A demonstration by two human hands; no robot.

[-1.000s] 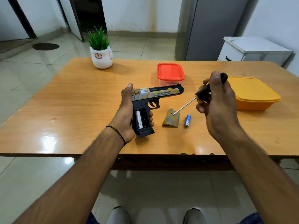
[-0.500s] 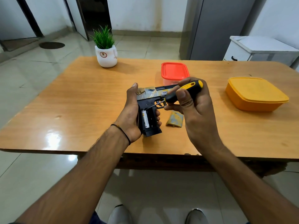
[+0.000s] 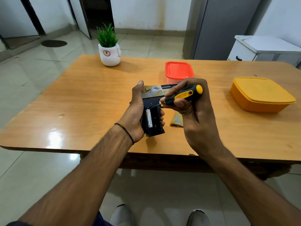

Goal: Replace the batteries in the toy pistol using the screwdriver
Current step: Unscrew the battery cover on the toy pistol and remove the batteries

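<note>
My left hand (image 3: 135, 115) grips the black and gold toy pistol (image 3: 153, 103) by its handle, above the table's front middle. The handle's battery bay is open and one battery (image 3: 149, 119) sits in its left slot. My right hand (image 3: 193, 115) holds the black and yellow screwdriver (image 3: 184, 95). Its thin shaft points left and down, with the tip at the top of the battery bay. The gold battery cover (image 3: 176, 120) lies on the table just right of the pistol, partly hidden by my right hand.
A red-lidded box (image 3: 179, 70) stands behind the pistol. An orange lidded box (image 3: 260, 94) sits at the right. A white pot with a green plant (image 3: 110, 53) stands at the back left. The wooden table (image 3: 78, 101) ends close to my body.
My right hand has brought the screwdriver leftward from over the cover to the pistol's handle. It now hides the loose blue battery that lay right of the cover. My left hand keeps its grip.
</note>
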